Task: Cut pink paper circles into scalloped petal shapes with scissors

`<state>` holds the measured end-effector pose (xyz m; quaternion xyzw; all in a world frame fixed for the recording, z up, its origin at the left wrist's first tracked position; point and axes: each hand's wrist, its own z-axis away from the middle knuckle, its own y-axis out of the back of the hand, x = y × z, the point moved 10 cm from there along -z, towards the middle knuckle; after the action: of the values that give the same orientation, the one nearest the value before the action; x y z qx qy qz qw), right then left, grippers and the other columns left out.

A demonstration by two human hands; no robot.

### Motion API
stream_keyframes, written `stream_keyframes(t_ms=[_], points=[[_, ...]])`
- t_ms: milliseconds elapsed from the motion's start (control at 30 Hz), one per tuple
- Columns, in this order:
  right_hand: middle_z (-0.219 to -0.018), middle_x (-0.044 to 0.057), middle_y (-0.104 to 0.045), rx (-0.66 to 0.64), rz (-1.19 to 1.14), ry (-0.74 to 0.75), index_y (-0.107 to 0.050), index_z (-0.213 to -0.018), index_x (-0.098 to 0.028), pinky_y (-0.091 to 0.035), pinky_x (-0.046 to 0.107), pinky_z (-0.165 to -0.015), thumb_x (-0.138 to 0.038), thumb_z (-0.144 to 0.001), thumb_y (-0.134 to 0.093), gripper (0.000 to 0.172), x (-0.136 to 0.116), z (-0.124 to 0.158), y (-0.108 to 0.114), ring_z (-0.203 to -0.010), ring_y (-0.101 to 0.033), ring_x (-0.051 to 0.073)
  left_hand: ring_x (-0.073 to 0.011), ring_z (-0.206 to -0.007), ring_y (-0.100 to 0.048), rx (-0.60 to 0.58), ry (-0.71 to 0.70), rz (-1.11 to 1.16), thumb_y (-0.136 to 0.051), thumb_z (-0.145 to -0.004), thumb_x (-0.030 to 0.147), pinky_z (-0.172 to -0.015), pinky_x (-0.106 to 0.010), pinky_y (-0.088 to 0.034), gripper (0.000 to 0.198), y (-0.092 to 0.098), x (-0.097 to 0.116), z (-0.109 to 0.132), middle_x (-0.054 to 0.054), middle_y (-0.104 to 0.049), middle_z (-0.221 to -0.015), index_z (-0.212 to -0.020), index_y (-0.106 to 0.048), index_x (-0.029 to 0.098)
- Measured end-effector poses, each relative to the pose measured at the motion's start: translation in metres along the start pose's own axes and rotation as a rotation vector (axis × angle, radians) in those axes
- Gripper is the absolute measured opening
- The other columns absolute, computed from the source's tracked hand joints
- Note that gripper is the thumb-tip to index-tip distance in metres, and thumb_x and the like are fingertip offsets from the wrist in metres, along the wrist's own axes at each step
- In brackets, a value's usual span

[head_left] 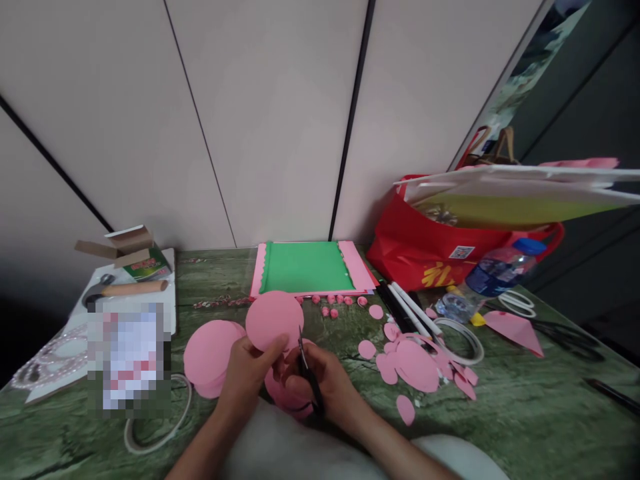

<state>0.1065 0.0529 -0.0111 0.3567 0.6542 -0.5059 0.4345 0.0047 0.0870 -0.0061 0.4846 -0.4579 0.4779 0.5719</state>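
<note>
My left hand (255, 363) pinches a pink paper circle (275, 319) by its lower edge, thumb on top. In my right hand (325, 380) is a pair of scissors (311, 383) with black handles, blades pointing up beside the circle's right edge. Whether the blades touch the paper I cannot tell. Below and between my hands lie more pink paper pieces (287, 393), partly covered by the fingers. A stack of pink circles (210, 353) rests on the table just left of my left hand.
Small pink rolled pieces (331, 300) line up before a green and pink paper sheet (307, 267). Pink scraps (417, 365), a tape roll (467, 360), markers (410, 310), a water bottle (495, 280) and a red bag (415, 247) lie rightward. A hammer (125, 289) and tape ring (131, 437) are left.
</note>
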Motion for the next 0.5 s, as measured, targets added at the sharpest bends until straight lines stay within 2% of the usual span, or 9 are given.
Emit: stream_keyframes(t_ms=[233, 500], points=[[-0.068, 0.000, -0.059, -0.026, -0.030, -0.060, -0.054, -0.077, -0.021, -0.041, 0.026, -0.059, -0.053, -0.057, -0.074, 0.043, -0.0010, 0.0032, -0.0027, -0.058, -0.052, 0.015, -0.0134, -0.034, -0.050, -0.020, -0.029, -0.051, -0.067, -0.065, 0.037, -0.038, -0.022, -0.039, 0.033, -0.0039, 0.0053, 0.0041, -0.001, -0.056, -0.034, -0.039, -0.059, 0.017], [-0.063, -0.002, -0.054, -0.023, -0.070, -0.045, -0.049, -0.074, -0.021, -0.038, 0.024, -0.056, -0.046, -0.059, -0.075, 0.039, -0.0046, 0.0027, -0.0047, -0.057, -0.049, 0.013, -0.0122, -0.031, -0.047, -0.024, 0.003, -0.065, -0.064, -0.066, 0.041, -0.036, -0.021, -0.037, 0.036, -0.0073, 0.0073, 0.0087, 0.000, -0.053, -0.031, -0.042, -0.059, 0.015]])
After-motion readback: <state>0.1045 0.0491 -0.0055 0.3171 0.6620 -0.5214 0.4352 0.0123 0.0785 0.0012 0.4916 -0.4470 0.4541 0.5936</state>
